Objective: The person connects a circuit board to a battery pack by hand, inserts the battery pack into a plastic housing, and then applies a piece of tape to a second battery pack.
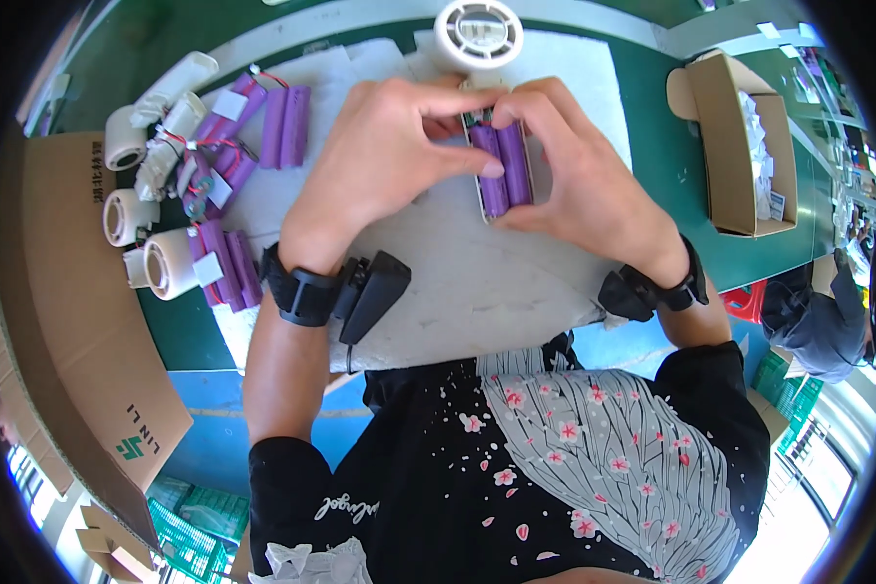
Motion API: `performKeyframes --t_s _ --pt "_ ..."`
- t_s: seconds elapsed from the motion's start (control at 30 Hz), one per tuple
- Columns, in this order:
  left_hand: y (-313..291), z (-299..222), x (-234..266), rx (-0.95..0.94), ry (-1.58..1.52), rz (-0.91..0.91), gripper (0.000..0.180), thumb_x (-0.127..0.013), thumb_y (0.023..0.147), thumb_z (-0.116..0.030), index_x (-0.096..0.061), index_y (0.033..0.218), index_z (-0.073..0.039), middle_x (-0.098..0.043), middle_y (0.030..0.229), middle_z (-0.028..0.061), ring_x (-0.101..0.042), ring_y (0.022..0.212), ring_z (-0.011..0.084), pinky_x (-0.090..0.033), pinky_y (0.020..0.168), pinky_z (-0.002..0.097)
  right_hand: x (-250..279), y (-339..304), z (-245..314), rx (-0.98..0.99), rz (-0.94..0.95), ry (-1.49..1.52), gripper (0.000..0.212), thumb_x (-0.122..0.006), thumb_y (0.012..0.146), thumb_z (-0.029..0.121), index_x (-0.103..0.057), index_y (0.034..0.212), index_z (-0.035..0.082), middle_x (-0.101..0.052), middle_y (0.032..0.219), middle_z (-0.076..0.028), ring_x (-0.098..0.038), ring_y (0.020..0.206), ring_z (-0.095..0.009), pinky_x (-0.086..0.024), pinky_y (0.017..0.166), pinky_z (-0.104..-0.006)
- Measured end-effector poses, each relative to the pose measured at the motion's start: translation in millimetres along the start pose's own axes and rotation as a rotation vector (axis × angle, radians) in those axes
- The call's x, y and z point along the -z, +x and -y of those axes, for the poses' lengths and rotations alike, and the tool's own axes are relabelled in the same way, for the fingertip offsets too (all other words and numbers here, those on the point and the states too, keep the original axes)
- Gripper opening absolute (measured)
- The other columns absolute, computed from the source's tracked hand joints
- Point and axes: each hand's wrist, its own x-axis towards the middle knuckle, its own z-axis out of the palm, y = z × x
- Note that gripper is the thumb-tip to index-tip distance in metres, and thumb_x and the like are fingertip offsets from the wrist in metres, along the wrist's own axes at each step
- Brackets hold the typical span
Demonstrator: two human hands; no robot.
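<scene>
A white handheld fan [478, 36] lies on the grey mat with its round slotted head pointing away from me. Its open handle holds a pair of purple battery cells [504, 165], side by side. My left hand [380, 146] is closed at the handle, thumb pressed on the left cell and fingers near the top end. From the other side my right hand [579, 161] grips the handle, fingertips at its upper part and thumb by the lower end. Fingers partly hide the wiring between the cells and the fan head.
At the left lie more purple battery packs [285, 127] with red wires, among several white fan parts [172, 263]. A big cardboard box [63, 243] stands at the far left. On the right is a small open carton [740, 146] holding white wrapping. Beyond it a person sits [818, 326].
</scene>
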Motion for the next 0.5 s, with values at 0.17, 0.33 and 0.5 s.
performKeyframes --t_s 0.17,0.33,0.5 --pt "-1.3 1.3 -8.7 -0.014 -0.069 -0.026 0.045 -0.084 0.065 -0.018 -0.071 0.108 -0.009 -0.069 0.086 0.0151 -0.067 0.071 0.0244 -0.053 0.069 0.0312 -3.1 -2.2 -8.4 -0.002 -0.081 0.153 0.041 -0.081 0.066 0.002 -0.060 0.100 0.004 -0.057 0.102 -0.010 -0.058 0.091 -0.026 -0.050 0.076 -0.0331" --pt "-3.2 -7.4 -9.4 -0.053 0.013 0.009 0.047 -0.083 0.064 -0.016 -0.070 0.109 -0.008 -0.069 0.089 0.0169 -0.066 0.072 0.0273 -0.053 0.070 0.0315 -7.7 -1.9 -6.7 -0.066 -0.203 0.099 0.018 -0.078 0.071 0.004 -0.065 0.083 0.002 -0.060 0.078 -0.009 -0.059 0.083 -0.025 -0.048 0.073 -0.0302" --pt "-1.1 -11.8 -7.7 -0.058 0.013 0.020 0.050 -0.083 0.064 -0.015 -0.069 0.111 -0.006 -0.068 0.094 0.0180 -0.065 0.074 0.0306 -0.052 0.072 0.0331 12.3 -0.4 -5.2 0.049 0.010 -0.107 0.021 -0.077 0.070 0.003 -0.065 0.088 0.000 -0.063 0.091 -0.013 -0.059 0.086 -0.027 -0.050 0.074 -0.0337"
